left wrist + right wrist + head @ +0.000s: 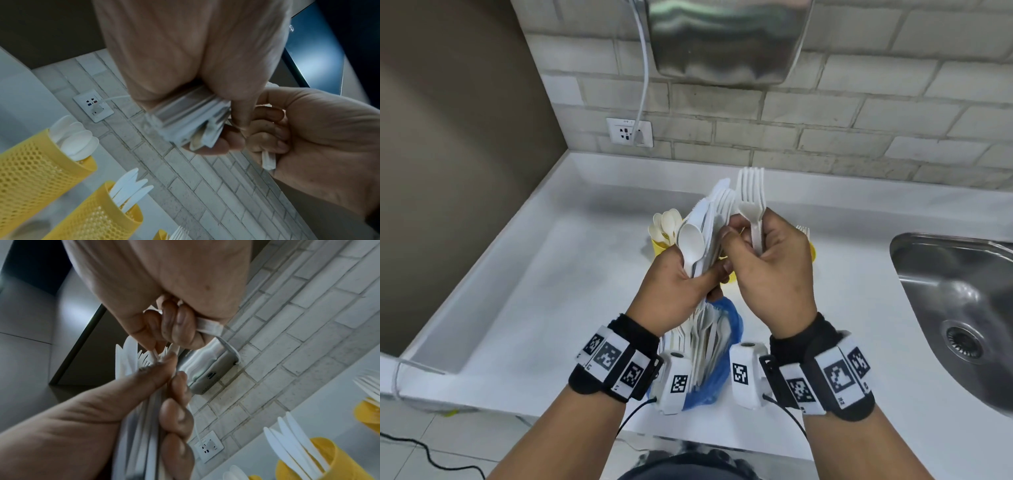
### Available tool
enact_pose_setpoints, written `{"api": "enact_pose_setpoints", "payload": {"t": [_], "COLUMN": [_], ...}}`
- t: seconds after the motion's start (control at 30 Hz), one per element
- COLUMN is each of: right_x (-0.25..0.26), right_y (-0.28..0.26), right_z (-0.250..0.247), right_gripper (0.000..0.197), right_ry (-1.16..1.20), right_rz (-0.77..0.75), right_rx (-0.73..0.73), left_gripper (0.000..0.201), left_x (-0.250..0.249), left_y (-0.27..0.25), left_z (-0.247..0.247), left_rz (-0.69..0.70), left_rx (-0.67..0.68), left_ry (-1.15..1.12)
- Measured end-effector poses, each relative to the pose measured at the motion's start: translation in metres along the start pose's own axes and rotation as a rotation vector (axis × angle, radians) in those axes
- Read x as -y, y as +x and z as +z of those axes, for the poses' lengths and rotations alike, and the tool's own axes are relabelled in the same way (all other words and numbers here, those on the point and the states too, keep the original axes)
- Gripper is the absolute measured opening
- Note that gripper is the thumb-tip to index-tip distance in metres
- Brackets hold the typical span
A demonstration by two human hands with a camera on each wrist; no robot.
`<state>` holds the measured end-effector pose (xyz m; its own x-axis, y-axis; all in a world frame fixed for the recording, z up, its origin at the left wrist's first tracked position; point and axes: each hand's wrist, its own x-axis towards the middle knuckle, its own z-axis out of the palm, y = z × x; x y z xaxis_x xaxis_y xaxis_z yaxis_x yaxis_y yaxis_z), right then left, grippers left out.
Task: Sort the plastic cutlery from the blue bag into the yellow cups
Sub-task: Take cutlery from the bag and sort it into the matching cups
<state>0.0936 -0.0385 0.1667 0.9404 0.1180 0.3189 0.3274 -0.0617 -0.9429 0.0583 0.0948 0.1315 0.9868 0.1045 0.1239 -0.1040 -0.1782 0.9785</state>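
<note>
My left hand [688,277] grips a mixed bundle of white plastic cutlery [705,236], with a spoon in front and knives and forks behind. My right hand [767,260] holds several white forks [751,202] upright by their handles, and its fingertips touch the bundle. Below both hands the blue bag [726,370] lies on the counter with more cutlery in it. Three yellow mesh cups stand behind: a spoon cup [37,175], a knife cup [98,216] and a fork cup [368,408]. In the head view the hands hide most of the cups.
A steel sink [955,301] is set in the white counter [534,274] at the right. On the brick wall hang a metal hand dryer [726,41] and a socket [629,132] with a white cable. A brown wall closes off the left.
</note>
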Motion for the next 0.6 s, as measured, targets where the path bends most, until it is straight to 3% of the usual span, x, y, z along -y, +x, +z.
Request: {"api": "enact_pose_setpoints", "payload": {"t": [0.23,0.47,0.6], "right_x": [-0.001,-0.002,0.003], "right_y": [-0.004,-0.011,-0.014], "right_z": [0.025,0.045,0.055], "right_gripper": [0.003,0.011,0.006], "right_ry": [0.052,0.003,0.084], "right_rz": [-0.021,-0.049,-0.061], "right_rx": [-0.061,-0.055,-0.109], "left_gripper": [0.015,0.006,0.007], "left_x": [0.008,0.012,0.017], "left_y": [-0.002,-0.008,-0.011], "left_z": [-0.025,-0.044,-0.052], "left_rz": [-0.012,0.016,0.025], "left_rx": [0.021,0.029,0.034], "left_ry": [0.061,0.091,0.117]}}
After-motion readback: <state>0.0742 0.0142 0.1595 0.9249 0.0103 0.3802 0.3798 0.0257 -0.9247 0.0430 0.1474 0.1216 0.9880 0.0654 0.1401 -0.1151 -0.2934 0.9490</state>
